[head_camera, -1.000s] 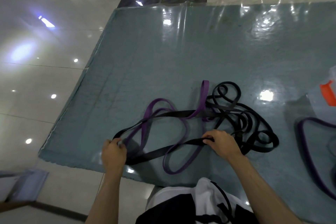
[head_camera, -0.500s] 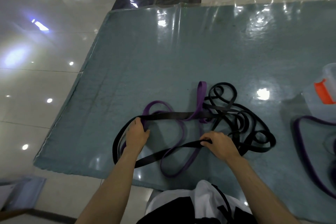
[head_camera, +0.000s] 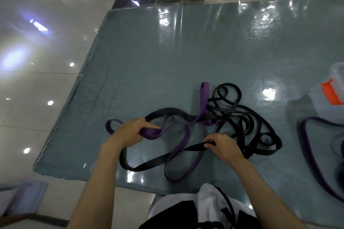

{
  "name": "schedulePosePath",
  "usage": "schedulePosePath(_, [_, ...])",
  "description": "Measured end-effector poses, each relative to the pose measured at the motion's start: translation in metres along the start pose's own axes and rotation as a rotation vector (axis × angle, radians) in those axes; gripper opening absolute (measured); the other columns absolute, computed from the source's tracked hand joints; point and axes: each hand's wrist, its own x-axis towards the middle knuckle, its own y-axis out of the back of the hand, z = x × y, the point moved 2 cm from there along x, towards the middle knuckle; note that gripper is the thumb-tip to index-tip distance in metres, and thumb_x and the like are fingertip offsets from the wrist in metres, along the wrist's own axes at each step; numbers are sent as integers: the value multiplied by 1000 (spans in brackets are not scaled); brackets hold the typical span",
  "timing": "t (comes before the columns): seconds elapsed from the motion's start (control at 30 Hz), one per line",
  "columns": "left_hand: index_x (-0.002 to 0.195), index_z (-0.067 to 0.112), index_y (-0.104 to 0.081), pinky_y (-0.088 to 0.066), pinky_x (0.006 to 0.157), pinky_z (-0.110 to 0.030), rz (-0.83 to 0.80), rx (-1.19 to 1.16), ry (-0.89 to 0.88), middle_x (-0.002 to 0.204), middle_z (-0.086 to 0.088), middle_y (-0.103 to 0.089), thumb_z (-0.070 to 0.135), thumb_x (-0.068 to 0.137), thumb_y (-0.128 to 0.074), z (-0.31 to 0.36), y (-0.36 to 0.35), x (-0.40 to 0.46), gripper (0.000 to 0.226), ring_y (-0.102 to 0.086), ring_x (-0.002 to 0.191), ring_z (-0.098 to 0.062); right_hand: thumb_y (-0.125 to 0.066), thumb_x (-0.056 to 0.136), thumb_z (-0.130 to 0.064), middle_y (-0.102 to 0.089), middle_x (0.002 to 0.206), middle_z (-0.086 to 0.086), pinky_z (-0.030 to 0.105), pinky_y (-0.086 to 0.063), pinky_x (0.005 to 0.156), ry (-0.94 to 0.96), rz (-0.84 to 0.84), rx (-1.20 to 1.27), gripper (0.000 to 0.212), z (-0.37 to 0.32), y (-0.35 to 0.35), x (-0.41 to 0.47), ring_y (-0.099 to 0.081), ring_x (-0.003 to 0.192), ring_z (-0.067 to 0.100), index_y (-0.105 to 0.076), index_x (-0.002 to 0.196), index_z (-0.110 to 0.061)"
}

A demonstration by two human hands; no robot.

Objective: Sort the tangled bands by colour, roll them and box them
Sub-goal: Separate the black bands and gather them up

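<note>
On the blue mat [head_camera: 149, 61], the left hand [head_camera: 130, 132] has its grip clamped on a purple band [head_camera: 178, 147]; the right hand [head_camera: 223, 147] pinches a black band [head_camera: 149, 165] beside the black tangle [head_camera: 251, 122]. Both look soft, limp and stretchy, so hold near crossings and draw loops through gently.

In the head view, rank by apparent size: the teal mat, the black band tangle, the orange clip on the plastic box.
1. Teal mat, by far the largest.
2. Black band tangle.
3. Orange clip, smallest, though cut off by the frame edge.
</note>
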Motion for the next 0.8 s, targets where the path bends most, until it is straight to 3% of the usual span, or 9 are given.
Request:
schedulePosePath(0.1, [120,23,-80,-48,83,-14,101,-253,-114,94,10,-66,-21,87,-65,3,18,-10,57,-65,89,0,-71,99,-35,-75,116,-10,31,-54,88,0,5,-1,18,0,0,-1,-69,108,12,-77,116,-32])
schedulePosePath(0.2, [113,12,-81,-51,79,-11,245,-513,-148,94,10,-76,-28,80,-64,6,32,-15,56,-70,88,1,-72,99,-36,-75,114,-11,32,-55,88,1,10,1,17,1,0,-3,-69,106,12,-77,115,-32])
schedulePosePath(0.33, [123,29,-69,-49,87,-12,617,-598,46,107,16,-74,-16,85,-70,1,37,-5,59,-68,98,3,-73,98,-35,-75,112,-9,33,-56,88,9,23,8,17,0,1,-5,-70,105,13,-77,113,-31])
schedulePosePath(0.43, [125,31,-63,-54,94,-28,782,-564,213,104,14,-68,-11,90,-66,-13,29,6,54,-64,94,1,-72,98,-35,-75,112,-10,34,-56,89,16,26,3,17,-1,2,-8,-70,105,12,-77,114,-31])
schedulePosePath(0.5, [131,23,-64,-53,107,-45,833,-511,303,119,0,-70,-9,94,-61,-24,20,12,49,-65,108,-15,-73,98,-35,-75,110,-11,35,-56,89,20,29,3,16,-1,2,-10,-69,104,12,-77,112,-32])
schedulePosePath(0.6, [155,18,-49,-42,119,-51,852,-440,479,151,-13,-54,0,100,-61,-42,8,14,58,-51,139,-32,-74,97,-35,-75,108,-11,36,-57,89,19,28,19,14,0,3,-14,-69,103,12,-78,110,-32])
schedulePosePath(0.7, [155,17,-47,-41,116,-55,825,-244,587,154,-20,-45,6,97,-67,-54,-4,8,63,-44,140,-40,-75,97,-35,-74,107,-10,35,-57,88,24,32,31,14,1,3,-17,-69,102,11,-79,110,-30])
schedulePosePath(0.8, [136,10,-61,-50,101,-51,780,-248,558,135,-19,-59,12,97,-68,-46,-19,3,40,-57,125,-40,-75,96,-34,-74,107,-10,34,-57,88,35,33,39,15,1,4,-19,-69,101,11,-79,110,-29])
